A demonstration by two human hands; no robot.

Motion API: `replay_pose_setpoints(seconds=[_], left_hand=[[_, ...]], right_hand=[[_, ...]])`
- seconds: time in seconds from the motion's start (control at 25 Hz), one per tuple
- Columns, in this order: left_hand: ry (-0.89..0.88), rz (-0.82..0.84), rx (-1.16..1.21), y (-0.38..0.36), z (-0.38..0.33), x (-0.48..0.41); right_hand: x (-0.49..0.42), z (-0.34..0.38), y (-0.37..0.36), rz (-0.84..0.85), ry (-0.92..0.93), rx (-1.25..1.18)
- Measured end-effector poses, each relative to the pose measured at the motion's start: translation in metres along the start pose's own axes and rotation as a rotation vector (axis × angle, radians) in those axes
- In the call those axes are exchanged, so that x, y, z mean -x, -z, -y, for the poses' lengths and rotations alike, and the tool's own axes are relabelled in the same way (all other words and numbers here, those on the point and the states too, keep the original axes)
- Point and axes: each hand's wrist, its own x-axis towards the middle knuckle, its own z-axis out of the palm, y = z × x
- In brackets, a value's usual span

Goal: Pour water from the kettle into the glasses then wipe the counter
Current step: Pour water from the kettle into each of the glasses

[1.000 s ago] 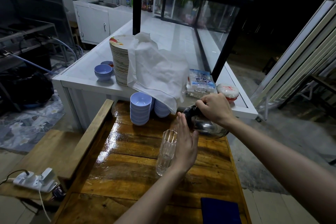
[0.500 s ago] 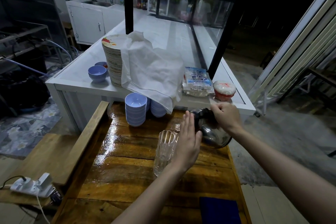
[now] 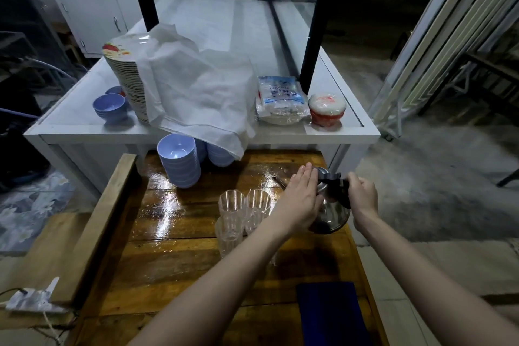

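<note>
Wet counter (image 3: 174, 247); kettle (image 3: 331, 213) between fingers (image 3: 304, 177)

On the wet wooden desk (image 3: 174, 233) a steel kettle (image 3: 332, 213) stands at the right edge. The right hand (image 3: 362, 195) grips its black handle, fingers closed around it, while the left hand (image 3: 302, 202) lies flat against the kettle's left side. Just left stand three clear glasses (image 3: 233, 202) (clustered, touching). A dark blue cloth (image 3: 328, 314) lies near; stacked lilac bowls (image 3: 179, 163) sit far left.
</note>
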Motion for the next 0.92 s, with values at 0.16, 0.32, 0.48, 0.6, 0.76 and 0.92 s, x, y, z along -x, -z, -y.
replay_pose_setpoints(seconds=[0.16, 0.32, 0.48, 0.6, 0.76, 0.92], left_hand=[[0.002, 0.13, -0.089, -0.021, 0.006, -0.02], [-0.017, 0.203, -0.181, -0.04, 0.016, -0.03], [-0.022, 0.23, -0.22, -0.053, 0.02, -0.033], [-0.025, 0.229, -0.225, -0.062, 0.018, -0.035], [-0.059, 0.195, -0.272, -0.076, 0.012, -0.037], [-0.071, 0.199, -0.282, -0.09, 0.009, -0.034]], right_hand=[[-0.014, -0.037, -0.008, -0.022, -0.161, -0.071], [-0.021, -0.059, -0.013, -0.05, -0.234, -0.131], [-0.025, -0.072, -0.016, -0.044, -0.275, -0.185], [-0.027, -0.079, -0.016, -0.041, -0.286, -0.209], [-0.029, -0.094, -0.01, -0.001, -0.28, -0.15], [-0.021, -0.11, -0.006, 0.014, -0.29, -0.047]])
